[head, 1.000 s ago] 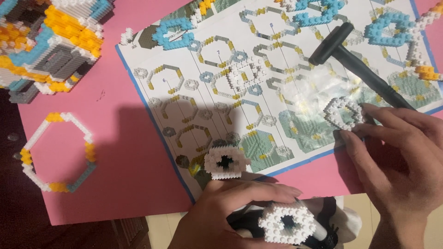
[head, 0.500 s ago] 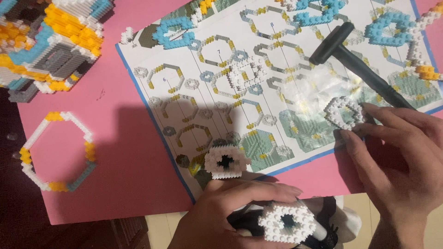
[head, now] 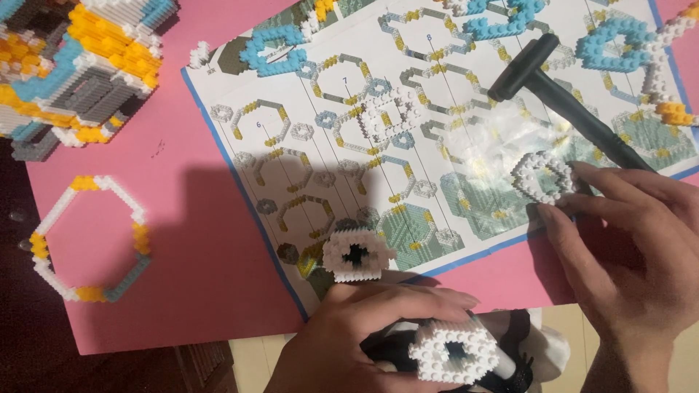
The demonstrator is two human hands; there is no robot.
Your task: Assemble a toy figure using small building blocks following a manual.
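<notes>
My left hand (head: 364,335) is at the bottom centre, closed around a part built of tiny bricks with two white hexagonal rings, one ring (head: 354,253) sticking up past my fingers and another ring (head: 453,351) facing me. My right hand (head: 626,247) rests at the right, fingertips touching a small white brick ring (head: 540,177) lying on the printed instruction sheet (head: 437,131).
A black hammer-like tool (head: 561,98) lies on the sheet above my right hand. A large white, yellow and grey hexagon ring (head: 87,240) sits on the pink mat (head: 196,247). A big yellow, blue and grey brick model (head: 73,58) stands top left. Light blue rings (head: 273,49) lie on the sheet.
</notes>
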